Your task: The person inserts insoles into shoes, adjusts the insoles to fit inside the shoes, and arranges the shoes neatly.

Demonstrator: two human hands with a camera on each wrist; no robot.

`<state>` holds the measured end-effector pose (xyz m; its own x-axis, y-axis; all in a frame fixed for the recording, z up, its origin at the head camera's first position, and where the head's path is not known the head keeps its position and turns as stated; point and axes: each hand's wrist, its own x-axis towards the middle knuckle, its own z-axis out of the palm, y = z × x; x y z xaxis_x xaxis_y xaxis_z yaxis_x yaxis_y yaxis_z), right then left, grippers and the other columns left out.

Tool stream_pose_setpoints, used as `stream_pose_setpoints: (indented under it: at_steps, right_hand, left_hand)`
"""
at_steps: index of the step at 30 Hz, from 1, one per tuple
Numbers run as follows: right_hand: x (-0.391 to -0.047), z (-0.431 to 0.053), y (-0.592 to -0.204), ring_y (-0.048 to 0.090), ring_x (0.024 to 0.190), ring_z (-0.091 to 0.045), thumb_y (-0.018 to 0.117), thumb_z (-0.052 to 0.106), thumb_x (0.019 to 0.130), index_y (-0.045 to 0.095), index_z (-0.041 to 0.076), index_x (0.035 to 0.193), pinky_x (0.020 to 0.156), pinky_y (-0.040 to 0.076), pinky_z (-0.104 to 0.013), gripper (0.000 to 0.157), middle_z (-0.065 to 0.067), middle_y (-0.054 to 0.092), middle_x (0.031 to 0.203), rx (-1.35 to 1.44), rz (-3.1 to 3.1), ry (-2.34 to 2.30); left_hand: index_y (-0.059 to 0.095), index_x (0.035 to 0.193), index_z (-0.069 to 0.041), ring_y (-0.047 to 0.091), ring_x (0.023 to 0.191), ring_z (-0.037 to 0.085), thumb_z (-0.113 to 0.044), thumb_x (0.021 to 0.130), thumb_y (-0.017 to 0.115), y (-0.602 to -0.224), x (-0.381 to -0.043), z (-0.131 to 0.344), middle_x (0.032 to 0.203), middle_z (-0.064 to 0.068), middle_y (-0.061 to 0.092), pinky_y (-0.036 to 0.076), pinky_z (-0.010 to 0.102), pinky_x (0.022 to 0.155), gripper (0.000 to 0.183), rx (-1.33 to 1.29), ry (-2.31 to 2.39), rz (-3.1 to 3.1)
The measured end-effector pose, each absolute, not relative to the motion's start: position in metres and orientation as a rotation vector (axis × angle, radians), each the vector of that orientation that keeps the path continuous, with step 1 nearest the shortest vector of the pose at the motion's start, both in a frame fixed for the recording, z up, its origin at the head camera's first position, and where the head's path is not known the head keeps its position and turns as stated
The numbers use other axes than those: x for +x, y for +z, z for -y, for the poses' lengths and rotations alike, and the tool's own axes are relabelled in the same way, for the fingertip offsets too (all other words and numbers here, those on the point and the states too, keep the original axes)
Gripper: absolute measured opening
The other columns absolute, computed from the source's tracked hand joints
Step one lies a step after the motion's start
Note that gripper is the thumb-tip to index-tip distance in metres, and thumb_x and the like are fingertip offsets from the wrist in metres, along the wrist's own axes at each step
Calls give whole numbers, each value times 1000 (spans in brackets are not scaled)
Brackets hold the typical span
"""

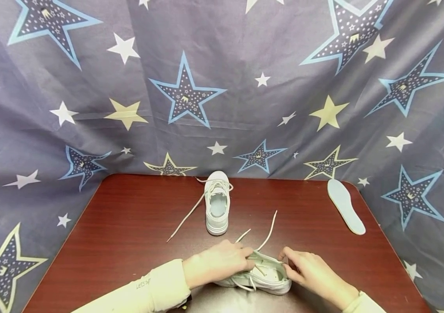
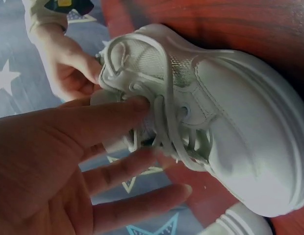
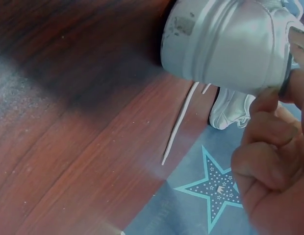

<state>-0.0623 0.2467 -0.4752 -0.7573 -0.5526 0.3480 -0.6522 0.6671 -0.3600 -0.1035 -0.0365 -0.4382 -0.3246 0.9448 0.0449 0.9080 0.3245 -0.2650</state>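
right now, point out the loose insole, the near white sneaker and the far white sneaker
Loose insole [image 1: 346, 207], head view: middle of its upward face
Near white sneaker [image 2: 250, 132], left wrist view: its toe
Far white sneaker [image 1: 217, 225], head view: its heel

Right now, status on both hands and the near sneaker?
Left hand touching near white sneaker. Right hand pinching its heel collar. Loose lace trailing, possible snag.

A pale cream fabric left sleeve [image 1: 128, 300] carries small, dark lettering [image 1: 142, 284] (partly too blurred to read) behind its broad cuff [image 1: 170, 282]; a matching right sleeve [image 1: 364, 304] shows too, and the fingers [image 2: 142, 206] are bare.
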Motion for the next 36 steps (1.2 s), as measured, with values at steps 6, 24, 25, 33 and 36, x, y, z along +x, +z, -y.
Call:
stream_pose_setpoints:
  at_steps: [6, 24, 25, 33, 36]
  right_hand:
    - [-63, -247, -474, 41, 61, 11, 75, 6, 83, 62, 23, 100, 52, 34, -14, 28, 25, 47, 70, 994, 2676, 696]
    - [-68, -248, -470, 41, 61, 10, 73, 7, 86, 64, 24, 101, 52, 35, -16, 24, 27, 48, 71, 982, 2736, 707]
    - [-69, -247, -470, 41, 61, 10, 73, 8, 86, 64, 24, 101, 52, 35, -16, 24, 27, 48, 71, 983, 2741, 708]
    - [-67, -250, -471, 40, 61, 11, 74, 8, 85, 64, 25, 100, 51, 34, -17, 24, 27, 48, 71, 963, 2730, 667]
    - [-66, -251, -471, 40, 60, 11, 75, 9, 84, 64, 24, 98, 50, 33, -17, 24, 27, 48, 71, 960, 2711, 620]
  left_hand:
    - [71, 94, -36, 63, 86, 8, -33, 94, 63, -442, -108, 49, 101, -15, 63, 47, 22, 62, 8, -1727, 231, 2355]
    - [63, 101, -27, 64, 83, 10, -25, 96, 61, -451, -105, 53, 100, -12, 61, 50, 23, 61, 6, -1689, 162, 2366]
    - [64, 101, -28, 64, 83, 10, -25, 96, 62, -452, -105, 53, 100, -12, 61, 49, 23, 60, 6, -1688, 153, 2375]
    - [63, 101, -28, 60, 61, 10, -22, 95, 64, -459, -105, 58, 97, -9, 59, 46, 23, 50, 8, -1698, 7, 2340]
    - [63, 104, -27, 62, 62, 9, -19, 96, 64, -460, -105, 61, 100, -10, 62, 47, 23, 51, 11, -1696, -39, 2349]
